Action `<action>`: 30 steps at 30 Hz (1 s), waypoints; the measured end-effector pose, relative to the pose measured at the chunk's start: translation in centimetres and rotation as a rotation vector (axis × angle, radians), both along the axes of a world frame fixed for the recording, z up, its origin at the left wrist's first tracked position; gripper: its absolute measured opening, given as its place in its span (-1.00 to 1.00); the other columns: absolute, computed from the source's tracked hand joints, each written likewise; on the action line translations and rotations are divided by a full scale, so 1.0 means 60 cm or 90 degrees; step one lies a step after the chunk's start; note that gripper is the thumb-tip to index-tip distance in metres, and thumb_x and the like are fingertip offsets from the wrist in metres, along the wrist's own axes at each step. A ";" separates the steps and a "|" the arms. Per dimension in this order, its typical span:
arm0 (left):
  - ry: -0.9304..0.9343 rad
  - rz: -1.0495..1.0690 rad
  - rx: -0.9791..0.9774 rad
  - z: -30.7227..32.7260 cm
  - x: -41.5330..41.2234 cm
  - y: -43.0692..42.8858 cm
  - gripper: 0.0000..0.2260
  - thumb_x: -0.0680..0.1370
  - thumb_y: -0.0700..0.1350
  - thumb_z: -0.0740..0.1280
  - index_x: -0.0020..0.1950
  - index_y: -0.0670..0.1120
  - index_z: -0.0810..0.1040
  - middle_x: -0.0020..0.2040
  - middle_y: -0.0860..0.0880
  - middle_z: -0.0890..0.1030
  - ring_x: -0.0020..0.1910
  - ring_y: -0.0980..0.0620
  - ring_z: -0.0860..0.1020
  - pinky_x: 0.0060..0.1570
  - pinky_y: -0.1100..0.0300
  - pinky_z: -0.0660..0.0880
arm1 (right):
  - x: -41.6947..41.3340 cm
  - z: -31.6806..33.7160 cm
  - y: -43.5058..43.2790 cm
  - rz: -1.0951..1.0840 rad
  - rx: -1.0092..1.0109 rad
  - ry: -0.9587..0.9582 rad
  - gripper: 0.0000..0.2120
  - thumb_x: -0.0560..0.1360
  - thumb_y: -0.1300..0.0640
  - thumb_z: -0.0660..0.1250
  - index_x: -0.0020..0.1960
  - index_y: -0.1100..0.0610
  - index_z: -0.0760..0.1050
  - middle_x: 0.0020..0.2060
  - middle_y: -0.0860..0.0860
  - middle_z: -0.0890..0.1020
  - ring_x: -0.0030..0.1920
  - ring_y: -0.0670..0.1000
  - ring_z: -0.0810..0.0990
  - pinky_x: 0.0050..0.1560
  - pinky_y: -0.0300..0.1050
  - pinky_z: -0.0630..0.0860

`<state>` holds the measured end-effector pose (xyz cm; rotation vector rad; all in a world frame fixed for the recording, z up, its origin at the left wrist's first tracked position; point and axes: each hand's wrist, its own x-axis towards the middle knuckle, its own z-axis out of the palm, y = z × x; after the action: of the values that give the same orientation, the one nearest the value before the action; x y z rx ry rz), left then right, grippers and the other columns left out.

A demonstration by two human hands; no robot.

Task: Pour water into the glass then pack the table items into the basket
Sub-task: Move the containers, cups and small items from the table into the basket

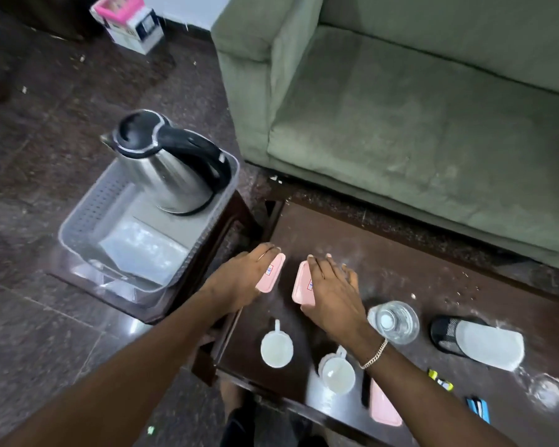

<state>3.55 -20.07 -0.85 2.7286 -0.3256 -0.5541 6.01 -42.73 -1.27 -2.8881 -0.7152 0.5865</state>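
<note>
My left hand (239, 279) holds a pink plate (271, 274) on edge above the left part of the dark table (400, 269). My right hand (333, 288) holds a second pink plate (302, 283) the same way, just right of the first. A grey basket (88, 204) stands on a small stool to the left, with a steel kettle (168, 166) and a clear bag (142, 250) in it. On the table are two white cups (276, 346) (338, 375), a water bottle (396, 321), a third pink plate (383, 408) and a clear glass (546, 391).
A black mesh holder with a white pouch (484, 343) lies at the table's right. A yellow sachet (439, 379) and a blue packet (480, 408) sit near the front edge. A green sofa (400, 108) stands behind the table. A box (129, 21) sits on the floor far left.
</note>
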 end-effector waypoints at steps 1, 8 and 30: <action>-0.022 -0.007 -0.002 0.016 -0.002 0.026 -0.22 0.47 -0.21 0.44 0.65 -0.08 0.21 0.63 -0.04 0.25 0.46 -0.11 0.46 0.40 0.03 0.47 | 0.001 0.018 0.021 0.006 0.018 -0.006 -0.05 0.41 -0.12 0.46 0.64 0.12 0.07 0.56 0.03 0.29 0.62 0.10 0.11 0.54 0.16 0.08; -0.042 0.039 0.013 0.115 -0.016 0.215 -0.11 0.35 -0.18 0.58 0.61 -0.01 0.24 0.60 0.01 0.29 0.29 -0.13 0.60 0.17 0.07 0.58 | 0.006 0.109 0.189 0.040 0.129 -0.058 -0.04 0.39 -0.15 0.47 0.63 0.11 0.11 0.57 0.01 0.29 0.62 0.04 0.14 0.54 0.10 0.02; 0.077 0.021 0.093 0.070 -0.038 0.445 -0.09 0.34 -0.12 0.60 0.61 0.04 0.23 0.49 0.05 0.33 0.21 -0.10 0.57 0.24 0.04 0.53 | -0.045 0.046 0.457 0.019 0.112 -0.013 -0.08 0.35 -0.29 0.43 0.55 0.15 0.27 0.33 0.02 0.49 0.30 0.05 0.53 0.43 0.13 0.09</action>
<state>1.29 6.61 3.34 2.8176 -0.2175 -0.7567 3.31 -15.31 1.51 -2.7291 -0.7725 0.4724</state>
